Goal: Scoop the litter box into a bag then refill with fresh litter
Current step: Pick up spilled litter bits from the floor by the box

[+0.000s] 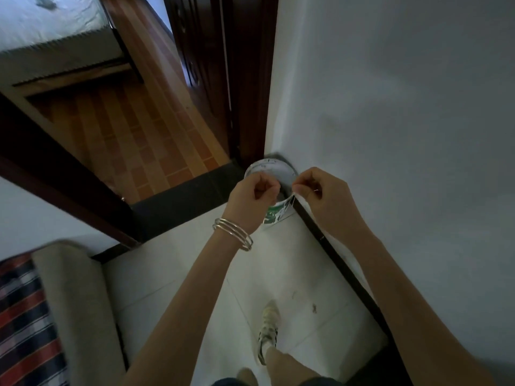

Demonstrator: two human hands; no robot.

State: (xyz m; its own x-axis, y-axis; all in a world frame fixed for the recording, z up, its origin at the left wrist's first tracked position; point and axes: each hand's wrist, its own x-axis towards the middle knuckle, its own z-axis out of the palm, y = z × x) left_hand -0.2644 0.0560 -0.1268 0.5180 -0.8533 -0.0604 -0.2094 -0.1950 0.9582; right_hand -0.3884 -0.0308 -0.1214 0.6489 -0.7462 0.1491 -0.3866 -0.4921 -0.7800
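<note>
Head view. Person stands in a hallway, looking down past both forearms. At frame centre, a white bucket (274, 174) with green print sits on the pale floor (306, 260), tucked into the corner where the wall (390, 107) meets the dark door frame (250, 79).

Progress: looks like an early or in-between stage. No litter box, scoop or filled bag in view, so nothing shows scooping or refilling done. A thin pale plastic edge, probably a bag (289, 200), is stretched over the bucket mouth; what it holds cannot be told.

Left hand (255, 195), centre frame, knuckles up, fingers curled, thumb and forefinger pinching the plastic at the bucket's near-left rim. Bangles (232, 234) on that wrist. Right hand (320, 195), just right of it beside the wall, fingers curled likewise, pinching the plastic edge at the right rim. Both forearms reach forward and converge from the lower frame; hands near each other, not touching.

Elsewhere: a shoe (269, 330) lower centre, sofa arm (75, 302) lower left, bed (50, 37) upper left beyond the doorway.
</note>
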